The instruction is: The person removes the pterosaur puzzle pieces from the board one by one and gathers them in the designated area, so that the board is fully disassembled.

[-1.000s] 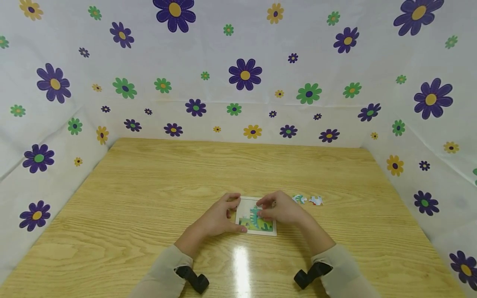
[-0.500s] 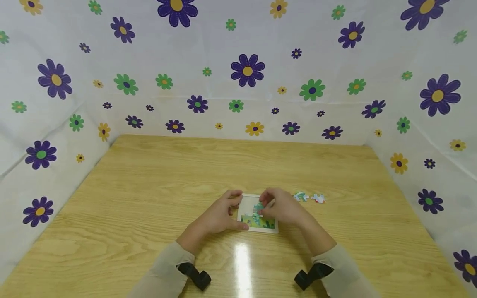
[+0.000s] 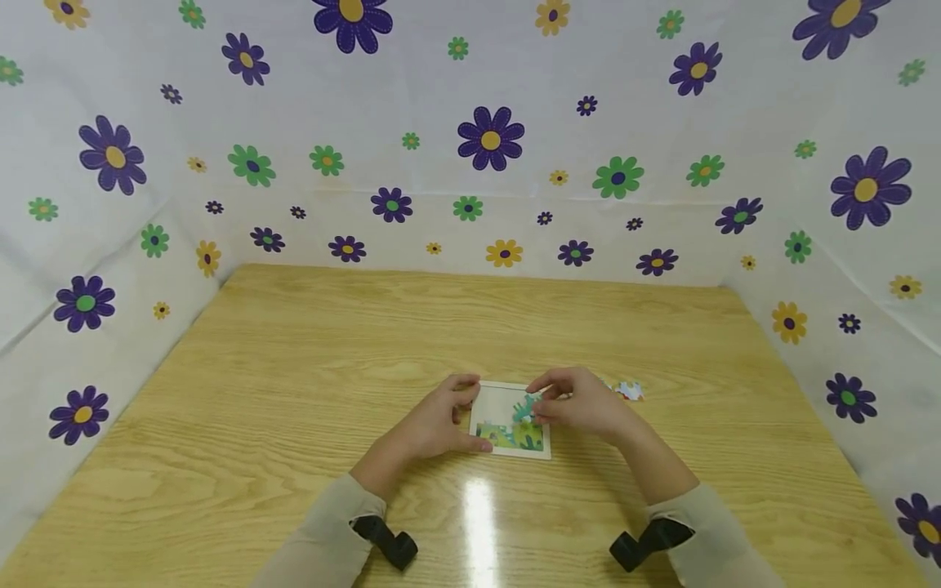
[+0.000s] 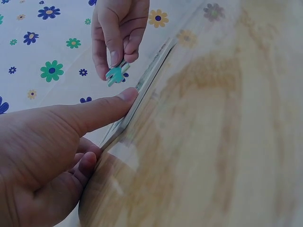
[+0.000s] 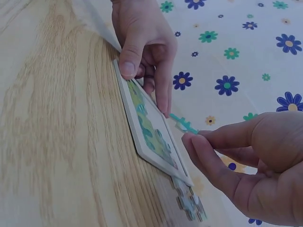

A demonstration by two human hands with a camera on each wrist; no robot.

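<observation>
A shallow white-rimmed puzzle tray (image 3: 547, 445) lies on the table, with green and yellow jigsaw pieces (image 3: 515, 435) fitted along its near side. My left hand (image 3: 434, 420) grips its left side, thumb on the near corner and fingers at the far corner. My right hand (image 3: 584, 404) pinches a teal puzzle piece (image 3: 525, 407) between thumb and fingertips. In the right wrist view this teal piece (image 5: 183, 124) is tilted and held above the tray (image 5: 135, 125). The tray's far left part shows its bare base.
Loose puzzle pieces (image 3: 629, 391) lie on the wooden table (image 3: 331, 343) right of the tray, partly hidden behind my right hand. A white flowered cloth (image 3: 412, 98) rises at the table's back and sides. Black wrist bands (image 3: 385, 541) sit over both sleeves.
My right hand has moved right and lifted the teal piece away from the tray's middle, turning it to a slant. The left hand keeps its grip on the tray.
</observation>
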